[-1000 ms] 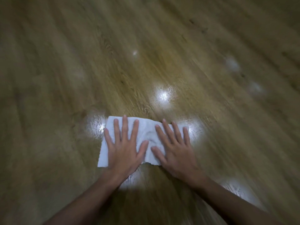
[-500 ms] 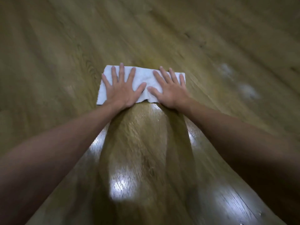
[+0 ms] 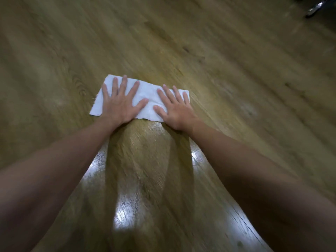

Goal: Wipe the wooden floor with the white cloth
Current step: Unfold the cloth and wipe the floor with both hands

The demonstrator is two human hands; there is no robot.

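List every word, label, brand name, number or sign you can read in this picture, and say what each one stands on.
None: no readable text shows anywhere.
Flat rectangular white cloth: plain, no label or print visible.
Brown wooden plank floor: only grain and glare.
Left hand and right hand, pressed flat on the cloth: bare, no markings.
Dark shiny object at the top right corner: too blurred to tell if it bears any text.

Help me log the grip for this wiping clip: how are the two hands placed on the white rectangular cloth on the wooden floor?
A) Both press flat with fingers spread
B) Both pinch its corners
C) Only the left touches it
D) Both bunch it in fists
A: the left hand and the right hand lie flat, fingers spread, side by side on the white rectangular cloth.
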